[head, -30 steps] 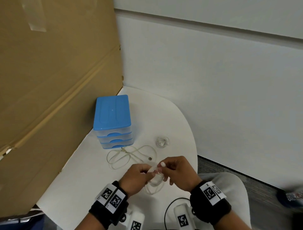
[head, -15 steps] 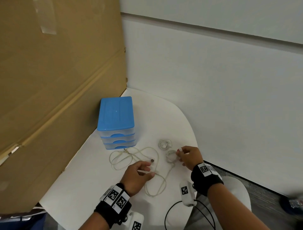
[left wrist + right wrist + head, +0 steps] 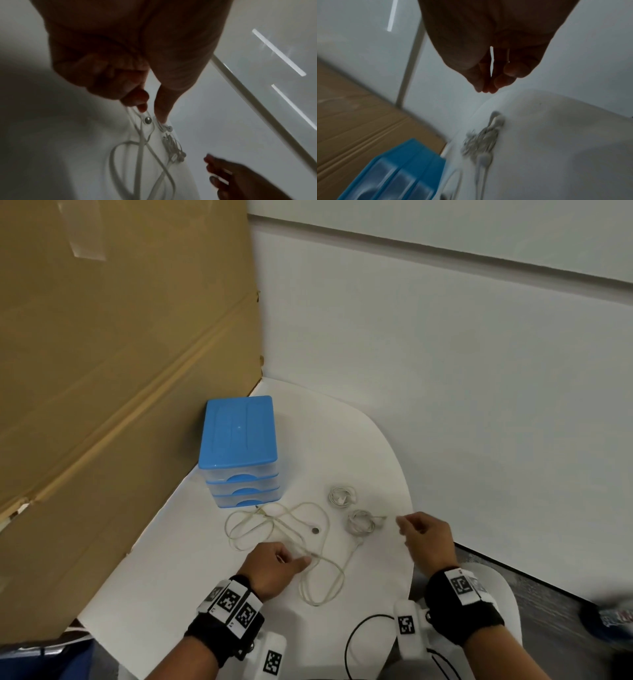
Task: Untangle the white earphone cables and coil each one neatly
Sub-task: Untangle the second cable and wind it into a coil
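Released a moment ago, the second coil [image 3: 360, 521] now lies on the tabletop [image 3: 191, 570], so two are done and one loose cable [image 3: 284, 529] remains. Left hand [image 3: 274, 568] pinches that cable. Right hand [image 3: 428, 539] hovers empty, fingers loosely curled, beside the coil; first coil [image 3: 342, 496] lies beyond.

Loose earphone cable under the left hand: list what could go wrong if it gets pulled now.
1. The loose cable crosses itself in several loops; a pull by the left hand could tighten the crossings.
2. One strand runs toward the nearer coil; if joined, tugging might undo it.
3. That coil lies close to the table edge, and the right hand hovers empty, not steadying it.
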A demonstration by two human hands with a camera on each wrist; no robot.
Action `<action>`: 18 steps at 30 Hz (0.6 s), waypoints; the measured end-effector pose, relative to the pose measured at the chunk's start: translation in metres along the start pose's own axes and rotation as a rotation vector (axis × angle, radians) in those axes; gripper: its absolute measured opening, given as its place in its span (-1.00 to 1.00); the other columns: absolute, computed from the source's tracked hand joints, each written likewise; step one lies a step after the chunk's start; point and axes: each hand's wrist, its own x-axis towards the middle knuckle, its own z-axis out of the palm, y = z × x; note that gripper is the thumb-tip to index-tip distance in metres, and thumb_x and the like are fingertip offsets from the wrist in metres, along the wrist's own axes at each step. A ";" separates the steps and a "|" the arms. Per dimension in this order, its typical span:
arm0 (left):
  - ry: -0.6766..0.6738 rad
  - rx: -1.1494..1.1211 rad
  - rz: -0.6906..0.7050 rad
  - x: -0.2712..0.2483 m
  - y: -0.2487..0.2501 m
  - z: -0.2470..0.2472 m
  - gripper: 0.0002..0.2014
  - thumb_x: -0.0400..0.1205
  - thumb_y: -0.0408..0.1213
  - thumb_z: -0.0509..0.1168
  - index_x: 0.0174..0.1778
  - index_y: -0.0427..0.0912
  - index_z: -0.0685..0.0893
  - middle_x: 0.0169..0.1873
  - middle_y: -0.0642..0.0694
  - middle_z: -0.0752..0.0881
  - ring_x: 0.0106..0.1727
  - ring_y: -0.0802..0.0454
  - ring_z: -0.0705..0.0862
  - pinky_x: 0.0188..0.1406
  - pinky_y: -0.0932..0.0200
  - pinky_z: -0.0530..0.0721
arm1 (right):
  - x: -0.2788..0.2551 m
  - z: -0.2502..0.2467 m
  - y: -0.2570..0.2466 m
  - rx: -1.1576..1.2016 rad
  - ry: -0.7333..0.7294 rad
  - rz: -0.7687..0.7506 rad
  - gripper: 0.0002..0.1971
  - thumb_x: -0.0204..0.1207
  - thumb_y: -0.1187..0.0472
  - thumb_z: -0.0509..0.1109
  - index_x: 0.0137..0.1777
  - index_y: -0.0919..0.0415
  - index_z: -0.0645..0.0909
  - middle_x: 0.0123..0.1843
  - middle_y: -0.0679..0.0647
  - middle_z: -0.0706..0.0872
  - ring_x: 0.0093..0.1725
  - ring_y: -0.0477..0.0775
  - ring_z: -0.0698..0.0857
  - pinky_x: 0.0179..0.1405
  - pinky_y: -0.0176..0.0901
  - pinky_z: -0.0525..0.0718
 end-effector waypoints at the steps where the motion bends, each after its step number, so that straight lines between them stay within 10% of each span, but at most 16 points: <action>1: -0.048 0.085 -0.033 -0.001 -0.002 0.003 -0.55 0.42 0.15 0.50 -0.53 -0.07 0.49 -0.57 0.08 0.51 -0.48 0.12 0.47 -0.41 0.26 0.44 | -0.008 0.004 -0.005 -0.028 -0.101 -0.033 -0.74 0.52 0.18 0.51 -0.40 0.15 0.71 -0.46 0.05 0.72 -0.46 -0.01 0.60 -0.30 -0.09 0.62; 6: -0.164 0.242 -0.056 -0.005 -0.005 0.005 -0.74 0.51 -0.03 0.43 -0.45 -0.05 0.65 -0.41 0.03 0.70 -0.33 0.11 0.64 -0.17 0.18 0.65 | -0.046 0.034 -0.028 -0.360 -0.605 -0.240 -0.85 0.50 -0.03 0.47 -0.27 -0.07 0.75 -0.34 -0.20 0.73 -0.36 -0.29 0.63 -0.24 -0.40 0.55; 11: -0.169 0.094 -0.026 -0.010 0.002 -0.002 -0.59 0.53 0.14 0.38 -0.40 -0.14 0.74 -0.49 0.04 0.70 -0.48 0.15 0.57 -0.38 0.28 0.58 | -0.053 0.057 -0.048 -0.401 -0.576 -0.291 -0.73 0.51 -0.15 0.39 -0.16 0.02 0.78 -0.24 -0.11 0.78 -0.20 -0.09 0.72 -0.11 -0.15 0.69; 18: -0.144 -0.142 -0.019 -0.007 0.002 -0.009 -0.84 0.63 -0.25 0.35 -0.18 -0.20 0.81 -0.36 -0.10 0.77 -0.37 -0.01 0.64 -0.30 0.13 0.68 | -0.056 0.087 -0.068 -0.522 -0.501 -0.255 -0.56 0.48 -0.33 0.31 -0.40 0.00 0.50 -0.37 -0.10 0.63 -0.25 0.04 0.65 -0.20 -0.12 0.60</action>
